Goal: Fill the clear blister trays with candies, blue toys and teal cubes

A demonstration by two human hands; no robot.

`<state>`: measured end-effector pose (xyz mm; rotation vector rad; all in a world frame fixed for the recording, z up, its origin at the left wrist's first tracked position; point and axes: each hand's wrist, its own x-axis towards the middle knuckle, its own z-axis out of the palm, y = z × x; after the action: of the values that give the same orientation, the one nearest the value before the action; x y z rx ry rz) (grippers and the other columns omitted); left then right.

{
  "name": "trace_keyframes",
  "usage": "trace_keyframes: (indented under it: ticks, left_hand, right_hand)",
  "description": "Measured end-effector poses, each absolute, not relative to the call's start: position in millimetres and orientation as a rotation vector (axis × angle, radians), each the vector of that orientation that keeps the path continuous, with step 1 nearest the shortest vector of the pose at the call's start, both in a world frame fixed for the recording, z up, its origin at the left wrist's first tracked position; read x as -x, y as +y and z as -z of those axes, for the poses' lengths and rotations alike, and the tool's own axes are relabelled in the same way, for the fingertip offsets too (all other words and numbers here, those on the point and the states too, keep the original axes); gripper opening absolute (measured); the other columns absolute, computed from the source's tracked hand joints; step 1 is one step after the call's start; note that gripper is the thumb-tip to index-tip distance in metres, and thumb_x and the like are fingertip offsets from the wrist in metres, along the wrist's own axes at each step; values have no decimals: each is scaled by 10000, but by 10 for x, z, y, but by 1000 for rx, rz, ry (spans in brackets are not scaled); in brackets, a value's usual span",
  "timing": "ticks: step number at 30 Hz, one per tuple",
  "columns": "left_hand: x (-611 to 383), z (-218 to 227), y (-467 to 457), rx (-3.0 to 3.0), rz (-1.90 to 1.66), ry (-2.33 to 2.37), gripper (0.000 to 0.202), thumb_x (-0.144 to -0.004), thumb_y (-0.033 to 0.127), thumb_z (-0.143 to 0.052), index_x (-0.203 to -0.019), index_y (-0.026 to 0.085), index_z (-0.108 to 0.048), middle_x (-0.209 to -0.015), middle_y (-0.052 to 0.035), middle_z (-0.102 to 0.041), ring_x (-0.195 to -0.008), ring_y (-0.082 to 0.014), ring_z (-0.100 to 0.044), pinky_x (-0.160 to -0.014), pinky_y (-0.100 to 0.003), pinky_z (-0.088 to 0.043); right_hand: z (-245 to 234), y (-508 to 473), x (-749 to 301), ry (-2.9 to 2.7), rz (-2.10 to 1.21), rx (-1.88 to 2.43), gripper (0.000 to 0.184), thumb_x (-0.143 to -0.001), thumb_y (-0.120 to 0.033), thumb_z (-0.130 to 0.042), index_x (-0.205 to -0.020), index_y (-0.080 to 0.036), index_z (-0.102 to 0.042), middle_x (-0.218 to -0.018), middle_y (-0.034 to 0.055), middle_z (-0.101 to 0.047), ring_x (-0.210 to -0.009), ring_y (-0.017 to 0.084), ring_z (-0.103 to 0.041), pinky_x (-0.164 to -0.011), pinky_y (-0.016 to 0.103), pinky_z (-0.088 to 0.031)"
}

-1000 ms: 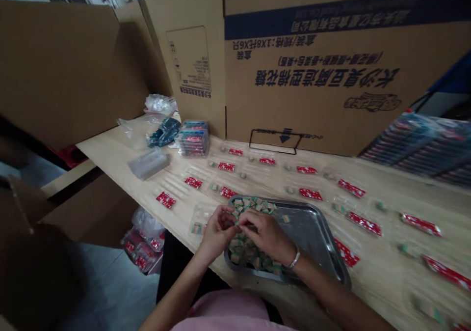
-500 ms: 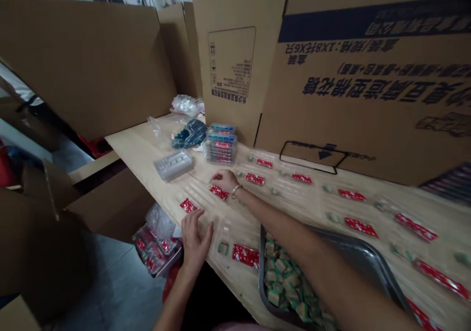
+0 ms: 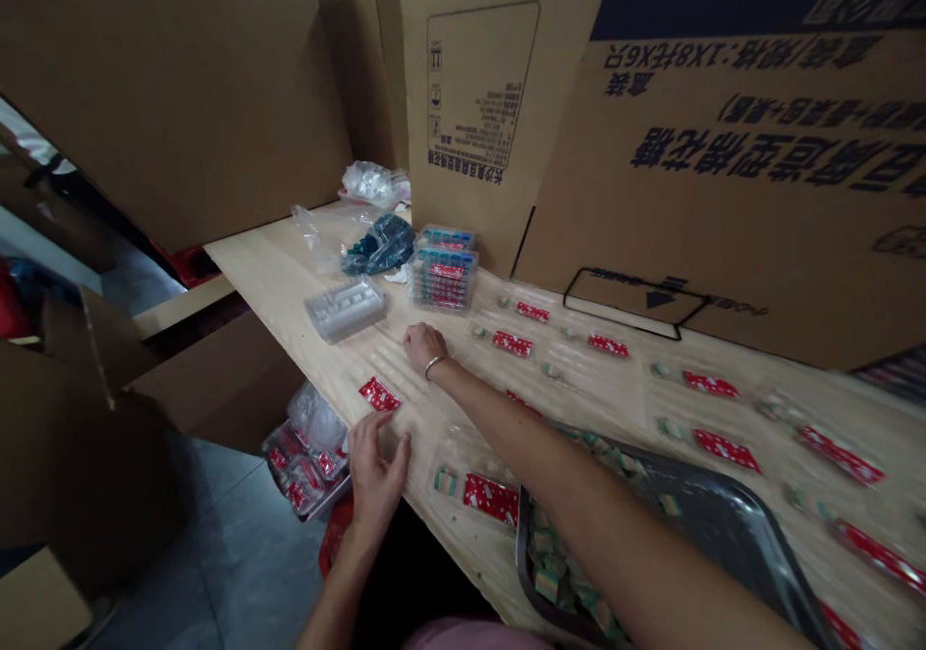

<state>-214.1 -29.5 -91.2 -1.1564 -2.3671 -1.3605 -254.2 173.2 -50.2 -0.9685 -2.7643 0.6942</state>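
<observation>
My right hand (image 3: 426,349) is over the table, fingers curled together and pointing away from me; whatever they may hold is hidden. A bracelet circles that wrist. My left hand (image 3: 380,467) rests by the table's near edge, thumb and fingers apart, holding nothing. Just beyond its fingertips lies a red packet with white spots (image 3: 380,394). To its right is a clear plastic tray (image 3: 463,447) with another red packet (image 3: 492,498) and a small green-and-orange striped piece (image 3: 446,481). A metal pan (image 3: 723,496) of such pieces sits partly under my right forearm.
Several trays with red packets (image 3: 713,383) spread over the table's right side. Stacked filled packs (image 3: 443,279), an empty-looking clear tray (image 3: 345,310) and a bag of dark teal items (image 3: 383,243) stand farther back. Large cardboard boxes (image 3: 477,71) wall the far side. A box of red packets (image 3: 308,467) is below left.
My right hand has moved slightly left and its fingers have curled. The red packet beside it no longer shows there; one now shows beyond my forearm. My left hand stays nearly still.
</observation>
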Motion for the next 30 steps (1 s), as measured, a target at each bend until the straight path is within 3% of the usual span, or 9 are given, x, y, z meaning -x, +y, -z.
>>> trace_keyframes:
  ticks: [4,10,16,22,25,30]
  left_hand:
    - [2098,822,-302,1221,1297,-2313,259,-805,274,-578,-1049,189,-551,-1018,-84,-612,-992,-242,-538,-871,-427,-443]
    - [1921,759,-351,1463,1184,-2254,233,-812,225,-567,-1040,182,-549,-1058,-104,-594,-1048,-254,-520,-887,-440,-443]
    - [1956,756,-321,1514,1074,-2263,240,-818,272,-553,-1035,174,-574,-1050,-110,-606,-1028,-259,-522,-884,-432,-448]
    - [2543,553,411,1619,505,-2411,456,-826,414,-503,-1185,134,-539,-1250,-163,-543,-1228,-358,-385,-976,-500,-343]
    - [2791,478,793,1702,223,-2512,437,-875,420,-400,-1180,140,-542,-1247,-164,-542,-1222,-348,-386,-945,-492,-347]
    - [2914,491,991,1761,123,-2514,457,-873,480,-369,-1101,144,-577,-1164,-179,-557,-1100,-358,-451,-879,-507,-350]
  right_hand:
    - [483,1709,2571,-2773,-650,1029,289,-837,-64,-446,-1021,-124,-660,-1129,172,-604,-921,203,-635,-754,267,-469]
    - [409,1733,2573,-2814,-686,1009,253,-805,-47,-479,-940,-81,-690,-1000,193,-665,-925,232,-637,-758,281,-468]
    - [221,1893,1960,-2751,-760,823,188,-806,-141,-543,-912,-142,-699,-972,104,-699,-895,177,-630,-766,235,-450]
    - [60,1986,500,-2651,-849,786,170,-784,-160,-527,-833,-123,-686,-811,55,-705,-737,150,-635,-677,224,-460]
    - [111,1897,-397,-2459,-974,871,236,-806,-303,-501,-850,-153,-678,-802,53,-701,-731,177,-639,-665,264,-481]
    - [374,1645,-1695,-2068,-1054,1296,365,-705,-543,-584,-800,-205,-684,-784,68,-706,-714,224,-646,-649,324,-519]
